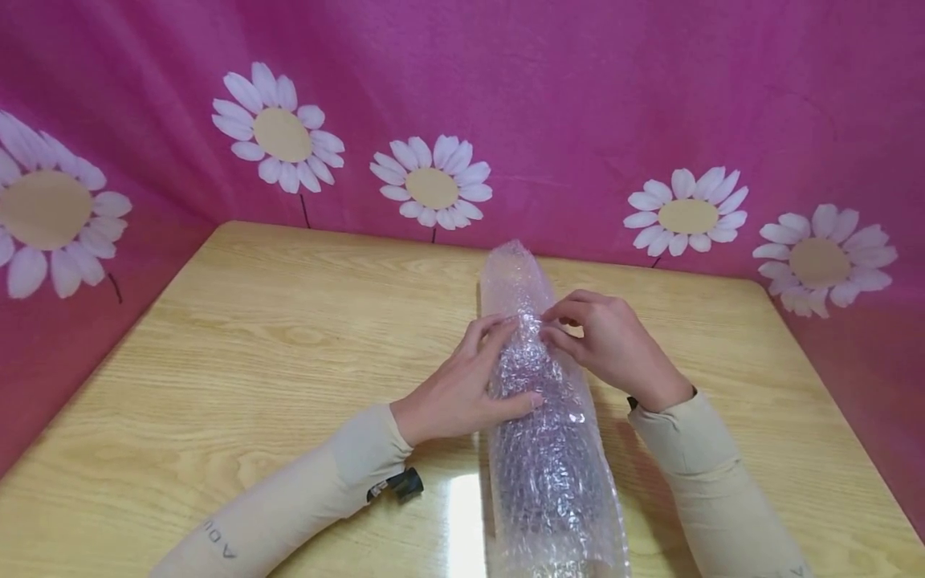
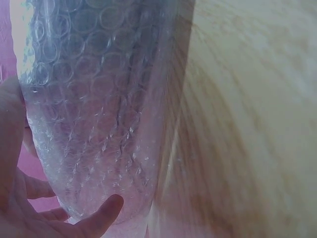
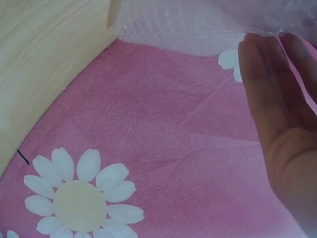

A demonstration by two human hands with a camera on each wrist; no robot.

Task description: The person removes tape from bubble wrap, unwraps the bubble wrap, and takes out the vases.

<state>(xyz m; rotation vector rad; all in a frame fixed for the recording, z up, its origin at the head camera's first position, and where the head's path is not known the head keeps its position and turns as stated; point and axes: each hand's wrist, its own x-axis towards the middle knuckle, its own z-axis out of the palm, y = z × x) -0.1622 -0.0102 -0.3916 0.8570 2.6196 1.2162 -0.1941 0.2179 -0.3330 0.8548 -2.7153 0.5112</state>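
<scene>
A long roll of clear bubble wrap lies on the table, pointing away from me and wrapped around something dark that I cannot make out. My left hand rests on its left side and top, thumb stretched toward the middle. In the left wrist view the fingers of that hand spread across the bubble wrap. From the right, my right hand pinches the wrap's upper surface between thumb and forefinger. The right wrist view shows its fingers against the underside of the bubble wrap, the thumb hidden.
A light wood-grain table spreads out beneath the roll. Behind and beside it hangs a magenta cloth printed with white daisies. A small black device sits at the left wrist.
</scene>
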